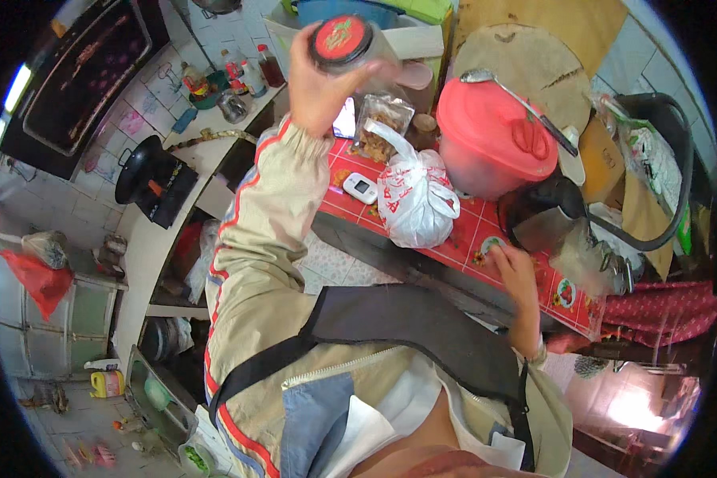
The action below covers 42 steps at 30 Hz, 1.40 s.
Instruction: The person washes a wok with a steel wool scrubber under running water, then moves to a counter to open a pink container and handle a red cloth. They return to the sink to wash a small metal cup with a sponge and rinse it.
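My left hand (325, 83) grips a clear jar (382, 54) with a red and black lid (340, 39), raised above the far left part of the table. My right hand (514, 269) is over the red tiled-pattern tablecloth (469, 236) near the front edge, slightly blurred; nothing shows in its fingers. Between the hands stand a knotted white plastic bag (418, 203) with red print, a small white device with a screen (360, 188), a clear bag of dried brown food (383, 122) and a lit phone (345, 119).
Right of the knotted bag, a pink lidded tub (493, 137) carries a metal ladle (520, 101) and red-handled scissors (529, 138). A dark pot (541, 209) is beside it. Behind leans a round wooden board (523, 60). Left, a counter holds a black pot on a stove (161, 185) and sauce bottles (233, 71).
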Each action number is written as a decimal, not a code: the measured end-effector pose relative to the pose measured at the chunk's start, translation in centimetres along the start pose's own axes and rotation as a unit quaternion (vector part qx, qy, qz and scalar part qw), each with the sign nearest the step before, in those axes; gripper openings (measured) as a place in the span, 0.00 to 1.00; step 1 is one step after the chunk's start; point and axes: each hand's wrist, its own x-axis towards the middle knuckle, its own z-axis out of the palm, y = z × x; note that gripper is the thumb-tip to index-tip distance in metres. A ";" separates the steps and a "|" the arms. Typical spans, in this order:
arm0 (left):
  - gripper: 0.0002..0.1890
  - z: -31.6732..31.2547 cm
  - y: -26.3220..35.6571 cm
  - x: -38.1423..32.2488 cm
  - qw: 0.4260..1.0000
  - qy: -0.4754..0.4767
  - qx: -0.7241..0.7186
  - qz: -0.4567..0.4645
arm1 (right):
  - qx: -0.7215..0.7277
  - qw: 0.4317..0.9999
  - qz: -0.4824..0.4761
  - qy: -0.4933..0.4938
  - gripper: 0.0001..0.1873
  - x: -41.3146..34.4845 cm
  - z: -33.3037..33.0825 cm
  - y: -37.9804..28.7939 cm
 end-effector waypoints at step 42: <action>0.44 -23.0 7.8 -30.6 0.831 0.240 0.414 -0.283 | 0.157 0.839 -0.513 -0.087 0.23 0.0 28.6 -24.3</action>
